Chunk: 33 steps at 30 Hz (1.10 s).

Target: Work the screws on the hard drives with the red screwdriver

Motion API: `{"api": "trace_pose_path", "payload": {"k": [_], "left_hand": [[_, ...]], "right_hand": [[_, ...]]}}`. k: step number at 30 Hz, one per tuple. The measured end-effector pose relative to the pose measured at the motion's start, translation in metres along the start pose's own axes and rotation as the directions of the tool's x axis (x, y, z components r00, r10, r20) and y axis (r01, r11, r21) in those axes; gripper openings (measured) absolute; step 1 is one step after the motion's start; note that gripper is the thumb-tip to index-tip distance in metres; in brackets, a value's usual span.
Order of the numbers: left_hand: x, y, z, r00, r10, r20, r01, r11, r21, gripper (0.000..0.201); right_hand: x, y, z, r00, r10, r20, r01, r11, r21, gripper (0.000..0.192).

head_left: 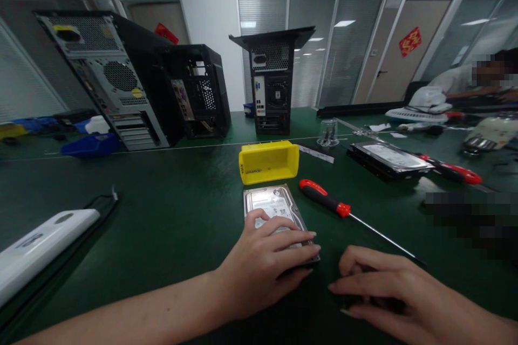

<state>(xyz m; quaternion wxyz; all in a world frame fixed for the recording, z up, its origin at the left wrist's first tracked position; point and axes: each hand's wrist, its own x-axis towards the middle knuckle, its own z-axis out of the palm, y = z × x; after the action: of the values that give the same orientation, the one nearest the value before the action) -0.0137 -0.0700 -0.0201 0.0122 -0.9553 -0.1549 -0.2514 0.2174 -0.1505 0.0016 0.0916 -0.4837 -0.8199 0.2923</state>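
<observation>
Silver metal shows under the left hand, which lies flat with fingers spread over the near end of a hard drive; the palm presses on it rather than gripping it. That drive lies label up on the green tabletop, straight ahead of the person and close to the near edge. Just to its right, the right hand rests on the tabletop with its fingers curled under, loosely closed; whether anything sits beneath it cannot be told. The two hands are near each other but apart.

Beyond the right hand lies a red-handled screwdriver, its handle just beside the drive's far right corner and its thin shaft pointing toward the right. Directly behind the drive stands a yellow plastic bin, open side facing the person. Farther right, a second hard drive rests on the tabletop with another red screwdriver lying by it, and a small clear container stands between that drive and the bin. At the far edge stand three computer cases, backs turned this way. A white device lies at the near left. Another person works at the far right.
</observation>
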Motion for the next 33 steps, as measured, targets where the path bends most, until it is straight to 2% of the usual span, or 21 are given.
{"api": "trace_pose_path", "payload": {"k": [3,7,12,18,29,33], "left_hand": [[-0.0005,0.0008,0.0005,1.0,-0.002,-0.025,0.001,1.0,-0.022,0.026],[-0.0014,0.0012,0.0025,0.997,-0.027,-0.066,0.023,0.998,-0.063,0.024],[-0.0009,0.001,0.002,0.998,-0.03,-0.062,0.025,0.995,-0.093,0.024],[-0.001,0.0025,0.0016,0.998,-0.043,-0.052,0.037,0.994,-0.104,0.026],[-0.0019,0.0016,0.0027,0.999,-0.039,-0.02,0.037,0.997,-0.065,0.026],[-0.002,0.0019,0.0035,0.999,-0.038,-0.028,0.036,0.997,-0.066,0.026]], "right_hand": [[0.0003,0.0025,-0.0022,0.999,0.022,0.041,-0.022,1.0,0.003,0.026],[0.002,0.0041,-0.0028,0.999,0.014,0.037,-0.015,1.0,0.025,0.027],[0.0009,0.0048,-0.0049,0.999,0.028,0.045,-0.03,0.999,0.04,0.024],[0.0034,0.0076,-0.005,0.998,0.036,0.059,-0.035,0.999,-0.019,0.029],[0.0019,0.009,0.0005,0.997,-0.076,0.031,0.077,0.996,-0.033,0.027],[0.0021,0.0088,0.0014,0.997,-0.069,0.017,0.069,0.998,-0.008,0.024]]}}
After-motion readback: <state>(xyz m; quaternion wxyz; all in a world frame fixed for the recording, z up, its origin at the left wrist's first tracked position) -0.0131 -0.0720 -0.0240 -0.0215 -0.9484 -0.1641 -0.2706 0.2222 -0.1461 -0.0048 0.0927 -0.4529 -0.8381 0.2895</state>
